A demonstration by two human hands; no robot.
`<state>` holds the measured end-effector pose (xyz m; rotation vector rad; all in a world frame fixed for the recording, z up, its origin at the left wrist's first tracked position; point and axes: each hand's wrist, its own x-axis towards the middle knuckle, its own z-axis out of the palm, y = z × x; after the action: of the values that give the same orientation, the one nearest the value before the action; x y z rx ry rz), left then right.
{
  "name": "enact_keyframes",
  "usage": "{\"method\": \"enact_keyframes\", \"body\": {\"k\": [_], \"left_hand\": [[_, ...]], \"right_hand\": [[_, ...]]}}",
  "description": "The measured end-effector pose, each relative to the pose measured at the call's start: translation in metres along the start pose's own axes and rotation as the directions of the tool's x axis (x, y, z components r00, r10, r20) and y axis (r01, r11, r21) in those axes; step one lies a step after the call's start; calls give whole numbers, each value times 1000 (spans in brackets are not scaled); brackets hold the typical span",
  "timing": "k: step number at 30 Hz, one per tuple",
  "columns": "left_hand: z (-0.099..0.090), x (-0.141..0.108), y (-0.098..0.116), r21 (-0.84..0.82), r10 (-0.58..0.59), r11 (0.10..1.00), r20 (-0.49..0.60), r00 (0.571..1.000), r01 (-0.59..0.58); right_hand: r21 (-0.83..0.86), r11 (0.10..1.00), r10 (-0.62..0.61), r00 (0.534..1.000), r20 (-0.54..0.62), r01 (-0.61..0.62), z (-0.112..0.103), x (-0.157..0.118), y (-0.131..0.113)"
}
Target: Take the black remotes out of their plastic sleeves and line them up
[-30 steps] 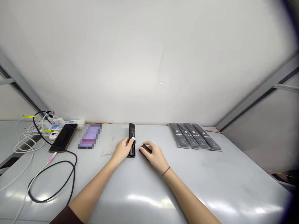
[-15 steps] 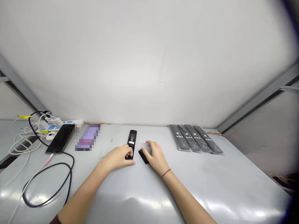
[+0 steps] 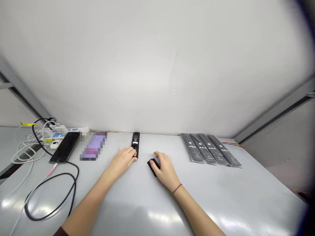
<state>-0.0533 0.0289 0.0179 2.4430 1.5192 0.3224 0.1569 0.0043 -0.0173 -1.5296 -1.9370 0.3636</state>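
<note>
A black remote control lies back side up on the table, its battery compartment uncovered at the near end. My left hand grips that near end, fingers curled over the compartment, so what lies inside is mostly hidden. To the right, my right hand rests low over the table with its thumb across a small black battery cover. The fingers of that hand bend forward beyond the cover, and part of the cover is hidden under the thumb. Cover and remote are apart.
Several remotes in clear sleeves lie side by side at the back right. On the left are a black phone, a pixelated purple item, a power strip and looped cables. A white wall rises behind.
The remote has moved farther back and slightly left with my left hand. My right thumb now lies across the battery cover rather than along its edge. The view has shifted slightly.
</note>
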Motion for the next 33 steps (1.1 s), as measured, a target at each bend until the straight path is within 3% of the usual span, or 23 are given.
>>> {"method": "enact_keyframes", "body": {"k": [8,13,16,20,23,26,33], "left_hand": [[-3,0,-5,46,-20,999,-8,1000,21],[-5,0,-8,-14,-24,1000,-19,1000,24],[-6,1,-22,-94,-7,996,-107,994,-3],[-1,0,-51,-104,-111,991,-240,964,88],[8,-1,-61,-68,-199,979,-171,965,190],[16,-2,-57,-33,-273,962,-122,954,271],[20,-1,-49,-6,-276,961,-156,949,278]], "right_hand": [[-26,1000,2,1000,14,-2,-1,0,-2],[4,999,-41,999,18,41,0,-1,-6],[35,997,-76,997,29,75,1,-3,-10],[75,994,-89,994,62,85,0,-7,-18],[95,988,-132,986,102,122,-1,-11,-26],[64,972,-231,960,156,224,-1,-14,-34],[-90,927,-340,915,216,365,12,-18,-49]]}}
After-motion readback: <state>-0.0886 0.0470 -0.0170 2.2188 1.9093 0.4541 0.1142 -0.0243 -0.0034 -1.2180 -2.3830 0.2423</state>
